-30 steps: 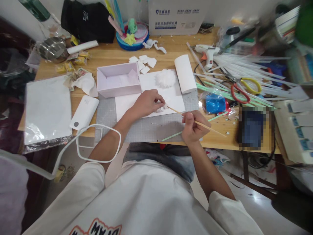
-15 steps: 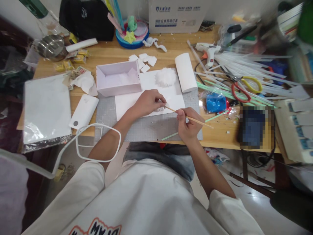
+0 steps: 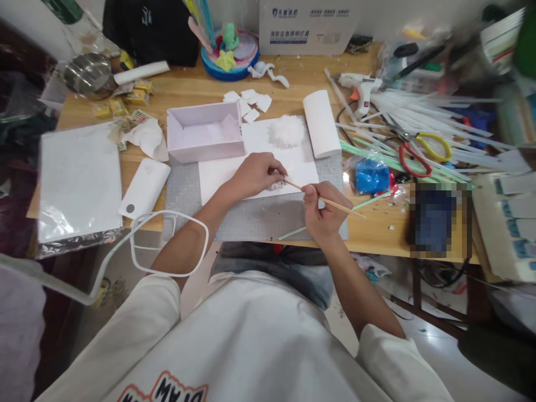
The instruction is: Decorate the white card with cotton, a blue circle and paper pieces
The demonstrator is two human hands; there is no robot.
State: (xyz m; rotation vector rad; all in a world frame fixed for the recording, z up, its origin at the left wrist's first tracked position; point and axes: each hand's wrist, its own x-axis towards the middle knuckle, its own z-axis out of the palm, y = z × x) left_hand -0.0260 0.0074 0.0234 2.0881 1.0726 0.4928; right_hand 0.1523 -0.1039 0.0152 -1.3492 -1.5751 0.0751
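My right hand point(image 3: 329, 211) is closed round a thin wooden stick point(image 3: 335, 205), which slants up and left across the mat. The stick's far end meets the pinched fingertips of my left hand point(image 3: 262, 174), and the tip itself is hidden there. Under those fingertips, a small pale crumpled bit point(image 3: 275, 185) rests on a white sheet of paper point(image 3: 218, 181). Farther back on the same sheet lies a fluffy white heap point(image 3: 287, 131). A thin green strip point(image 3: 292, 233) passes beneath my right hand, its middle covered.
The sheet lies on a grey cutting mat point(image 3: 251, 220). Behind are an open white box point(image 3: 205, 152) and a white roll point(image 3: 321, 124). Scissors point(image 3: 433, 146), a glue gun point(image 3: 364, 89) and many pale sticks point(image 3: 452, 114) crowd the right. A white power bank point(image 3: 144, 187) lies left.
Both hands keep almost the same pose on the stick. The whole view has shifted very slightly; nothing has been taken up or let go.
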